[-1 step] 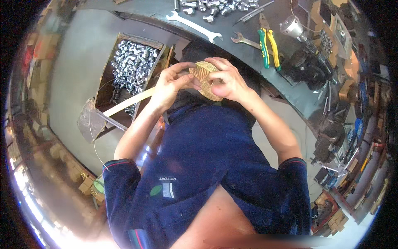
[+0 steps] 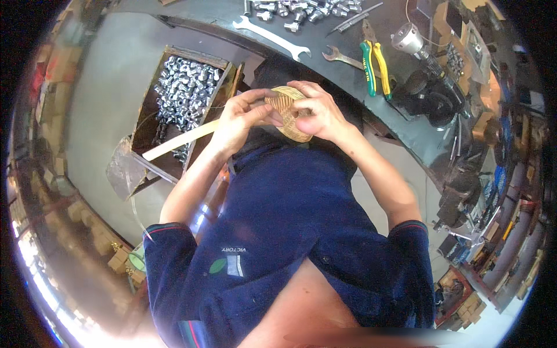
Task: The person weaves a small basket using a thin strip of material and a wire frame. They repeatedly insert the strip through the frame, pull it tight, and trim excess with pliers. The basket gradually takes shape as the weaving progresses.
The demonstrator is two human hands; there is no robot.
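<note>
Between my two hands, above my lap, is a round golden-brown roll [image 2: 283,104] with a ridged surface, tilted on edge. My left hand [image 2: 243,116] is closed on its left side, with thumb and fingers pinched together. On the right, my right hand [image 2: 319,113] curls over the roll's rim, thumb bent in toward its middle. A flat pale strip [image 2: 183,141] runs out past my left wrist to the lower left; whether it joins the roll is hidden. A thin pale line [image 2: 134,211] curves near my left sleeve.
Left of me stands an open box [image 2: 146,124] of shiny metal fittings [image 2: 188,87]. On the dark bench [image 2: 232,36] ahead lie an open-ended wrench [image 2: 272,37], a second wrench [image 2: 342,56], green-and-yellow pliers [image 2: 374,66] and more fittings [image 2: 296,14]. A dark metal machine [image 2: 435,95] stands at right.
The pale strip's free end has shifted slightly to the upper left, and the thin line near my left sleeve has changed its curve. Both hands keep nearly the same grip.
</note>
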